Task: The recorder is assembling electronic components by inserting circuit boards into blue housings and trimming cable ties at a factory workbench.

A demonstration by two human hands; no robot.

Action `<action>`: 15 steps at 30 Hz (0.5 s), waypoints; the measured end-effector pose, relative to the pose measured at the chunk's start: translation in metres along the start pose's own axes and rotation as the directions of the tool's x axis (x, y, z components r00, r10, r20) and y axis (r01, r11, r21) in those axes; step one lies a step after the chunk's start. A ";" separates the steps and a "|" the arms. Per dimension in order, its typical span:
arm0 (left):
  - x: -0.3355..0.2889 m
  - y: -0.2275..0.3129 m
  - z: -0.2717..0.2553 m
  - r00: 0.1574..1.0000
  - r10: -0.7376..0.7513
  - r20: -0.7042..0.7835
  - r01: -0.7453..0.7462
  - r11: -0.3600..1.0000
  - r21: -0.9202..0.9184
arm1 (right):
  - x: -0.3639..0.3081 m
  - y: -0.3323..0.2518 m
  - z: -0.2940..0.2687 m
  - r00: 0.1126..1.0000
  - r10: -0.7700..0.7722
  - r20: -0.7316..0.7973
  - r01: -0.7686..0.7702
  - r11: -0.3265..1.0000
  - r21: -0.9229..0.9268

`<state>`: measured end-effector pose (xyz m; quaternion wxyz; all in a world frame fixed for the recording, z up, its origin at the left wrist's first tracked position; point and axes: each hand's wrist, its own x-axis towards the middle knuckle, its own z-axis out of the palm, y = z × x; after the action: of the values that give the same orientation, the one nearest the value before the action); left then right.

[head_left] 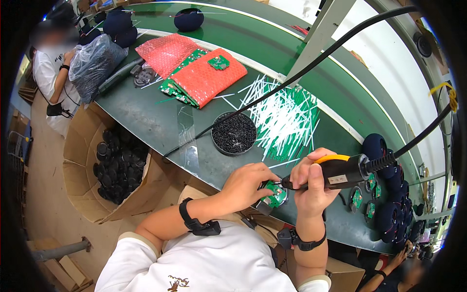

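Note:
My right hand (314, 187) is wrapped round a black electric screwdriver (340, 173) with a yellow lever, its cable running off to the upper right. The driver's tip points left, down at a small green circuit board (277, 195) at the bench's near edge. Against that board press the fingers and thumb of my left hand (250, 184), closed on its far left side. A dark part shows under the board. My hand partly hides the spot where the driver's tip meets it.
A round tin of small black screws (234, 146) stands beyond my hands, beside heaped white and green thin sticks (287, 121). Red bubble wrap (214, 80) lies farther back. Dark padded rings (389, 219) and more boards are at right. A carton (80, 194) with black discs stands left. Co-workers flank me.

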<state>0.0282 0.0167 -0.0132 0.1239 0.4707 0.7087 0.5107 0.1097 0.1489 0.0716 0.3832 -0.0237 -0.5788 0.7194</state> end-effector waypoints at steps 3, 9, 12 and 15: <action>0.000 0.001 -0.001 1.000 0.000 0.009 0.000 1.000 0.006 | -0.001 0.001 0.000 1.000 0.001 0.006 -0.001 1.000 0.006; 0.000 0.000 -0.001 1.000 -0.014 0.025 0.014 1.000 -0.012 | -0.003 0.002 0.001 1.000 0.024 -0.006 -0.024 1.000 0.012; 0.001 0.000 0.000 1.000 0.000 0.014 0.000 1.000 -0.011 | -0.005 0.004 0.000 1.000 0.008 0.011 -0.008 1.000 -0.001; 0.001 0.002 0.000 1.000 -0.008 0.003 0.008 1.000 -0.010 | -0.006 0.005 -0.001 0.999 0.038 -0.019 -0.038 0.999 -0.007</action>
<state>0.0290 0.0181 -0.0112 0.1295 0.4681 0.7078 0.5130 0.1123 0.1463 0.0645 0.3749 -0.0430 -0.5770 0.7244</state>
